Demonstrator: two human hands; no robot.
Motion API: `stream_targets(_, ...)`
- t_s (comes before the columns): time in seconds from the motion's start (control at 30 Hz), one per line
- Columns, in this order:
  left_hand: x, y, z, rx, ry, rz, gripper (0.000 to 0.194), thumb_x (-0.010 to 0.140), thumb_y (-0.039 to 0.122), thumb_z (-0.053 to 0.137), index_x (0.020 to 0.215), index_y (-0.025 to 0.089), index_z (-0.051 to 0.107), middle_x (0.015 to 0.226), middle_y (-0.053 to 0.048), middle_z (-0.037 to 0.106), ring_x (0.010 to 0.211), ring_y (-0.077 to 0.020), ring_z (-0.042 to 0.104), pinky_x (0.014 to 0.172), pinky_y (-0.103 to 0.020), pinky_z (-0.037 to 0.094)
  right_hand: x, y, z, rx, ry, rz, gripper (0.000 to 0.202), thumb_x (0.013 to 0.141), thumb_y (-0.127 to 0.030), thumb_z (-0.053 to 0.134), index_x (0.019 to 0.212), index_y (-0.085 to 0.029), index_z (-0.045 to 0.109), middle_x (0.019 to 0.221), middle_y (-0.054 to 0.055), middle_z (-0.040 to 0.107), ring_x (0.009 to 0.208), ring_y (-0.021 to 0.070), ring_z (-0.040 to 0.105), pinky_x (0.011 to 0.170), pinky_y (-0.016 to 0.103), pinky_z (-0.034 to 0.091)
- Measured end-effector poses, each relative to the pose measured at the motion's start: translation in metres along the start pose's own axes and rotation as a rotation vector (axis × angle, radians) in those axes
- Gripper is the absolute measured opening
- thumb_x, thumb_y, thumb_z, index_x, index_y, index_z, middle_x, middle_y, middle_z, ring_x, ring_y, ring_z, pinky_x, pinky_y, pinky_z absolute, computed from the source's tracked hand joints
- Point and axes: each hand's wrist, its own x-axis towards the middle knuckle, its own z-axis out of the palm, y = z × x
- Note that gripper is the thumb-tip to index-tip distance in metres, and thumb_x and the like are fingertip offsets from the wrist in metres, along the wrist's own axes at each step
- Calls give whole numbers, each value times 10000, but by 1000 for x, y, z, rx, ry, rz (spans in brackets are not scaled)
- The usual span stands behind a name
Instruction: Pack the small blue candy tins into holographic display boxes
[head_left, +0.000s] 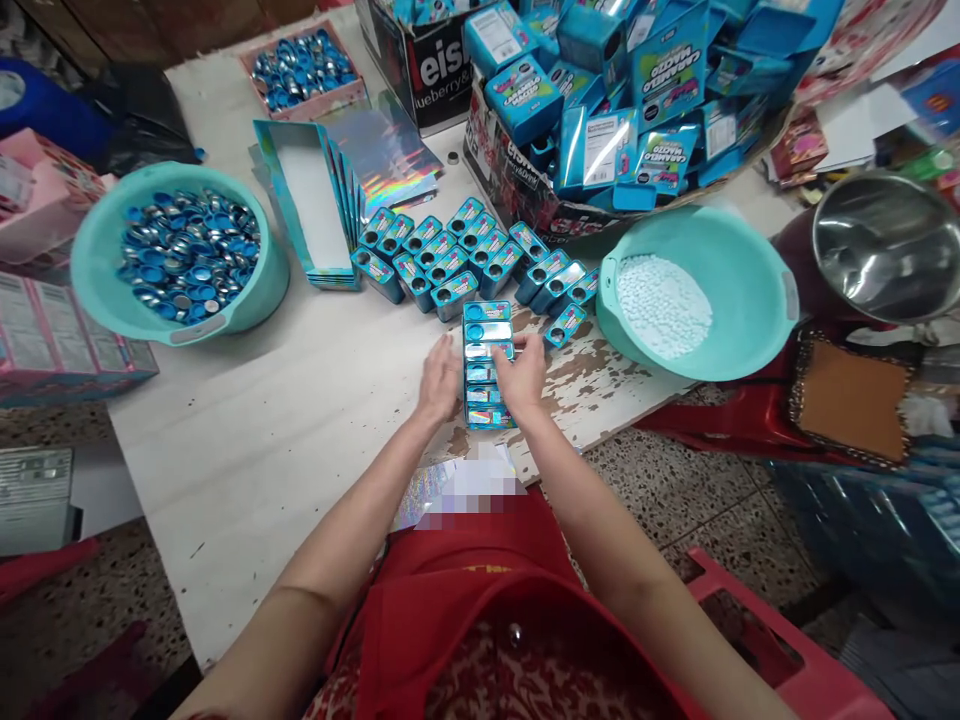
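Observation:
In front of me stands a close-packed row of small blue tins (482, 373), with a blue edge along its left side that looks like a box wall. My left hand (441, 382) lies along that left side, fingers stretched out. At the right side, my right hand (525, 378) has its thumb over a tin in the row and its fingers bent around the edge; part of the grip is hidden. Just beyond, several loose tins with dark round openings (448, 263) stand in a cluster. One tin (565, 325) sits apart, right of my right hand.
A turquoise basin of blue and silver caps (90, 265) stands left; another with white pellets (757, 345) stands right. Behind are nested open boxes (300, 200), a pink tray of caps (330, 98) and a carton (517, 180) heaped with blue tins. Holographic sheets (427, 490) lie at the front edge.

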Motion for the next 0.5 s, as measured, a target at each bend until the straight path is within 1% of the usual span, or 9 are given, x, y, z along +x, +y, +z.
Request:
stream_targets(0.07, -6, 3, -3, 81, -119, 20, 508, 880, 498, 327, 1290, 222, 445, 1416, -104, 389, 1309, -288, 314, 1010, -446, 307, 4, -2, -4, 25, -18, 32, 190, 714, -241, 580, 867, -179, 487, 859, 50, 575, 775, 186, 540, 753, 345, 438)
stream_targets(0.1, -9, 3, -7, 149, -180, -6, 522, 871, 519, 334, 1284, 226, 461, 1433, -106, 366, 1319, -317, 287, 998, -472, 305, 4, -4, -8, 60, -26, 46, 149, 737, -224, 551, 865, -176, 491, 836, 47, 578, 755, 179, 546, 738, 339, 446)
stream_targets(0.17, -19, -3, -22, 284, -272, -76, 521, 879, 530, 290, 1175, 199, 563, 1354, -129, 459, 1258, -350, 360, 945, -475, 338, -5, -9, -21, 118, 0, 3, 120, 792, -204, 490, 907, -169, 502, 871, 60, 586, 786, 174, 553, 752, 337, 454)
stream_targets(0.23, -37, -14, -38, 377, -394, -126, 532, 886, 521, 257, 988, 170, 644, 1127, -130, 609, 1081, -318, 513, 860, -414, 390, -30, -13, -37, 113, 66, -146, 155, 838, -210, 467, 983, -176, 508, 972, 80, 574, 871, 178, 534, 804, 347, 444)
stream_targets(0.27, -49, -21, -45, 414, -490, -149, 505, 872, 526, 299, 907, 170, 655, 1002, -112, 646, 975, -289, 561, 810, -377, 406, -48, -14, -43, 82, 71, -226, 167, 847, -224, 489, 1007, -181, 515, 991, 82, 566, 889, 182, 521, 821, 354, 436)
stream_targets(0.3, -62, -28, -51, 454, -593, -171, 439, 834, 526, 392, 851, 176, 656, 917, -91, 656, 898, -265, 580, 765, -344, 411, -68, -12, -48, 86, 17, -312, 136, 855, -219, 494, 982, -187, 529, 923, 65, 567, 835, 176, 523, 780, 339, 448)
stream_targets(0.37, -87, -41, -55, 552, -712, -192, 275, 719, 442, 586, 815, 191, 648, 891, -64, 652, 869, -242, 580, 719, -297, 400, -108, -4, -51, 124, -275, -474, 111, 874, -178, 465, 939, -201, 552, 859, 47, 581, 815, 173, 536, 738, 316, 465)
stream_targets(0.43, -105, -50, -54, 609, -707, -203, 182, 696, 334, 609, 808, 195, 641, 889, -54, 649, 870, -223, 575, 695, -268, 383, -139, 10, -45, 81, -475, -527, 149, 880, -162, 453, 959, -201, 573, 876, 57, 596, 854, 187, 540, 763, 327, 472)
stream_targets(0.5, -112, -56, -53, 555, -679, -237, 150, 761, 272, 513, 795, 190, 634, 812, -39, 648, 799, -187, 576, 654, -245, 364, -158, 25, -32, -2, -576, -531, 198, 875, -158, 460, 1027, -186, 584, 943, 84, 596, 907, 208, 529, 798, 348, 475)
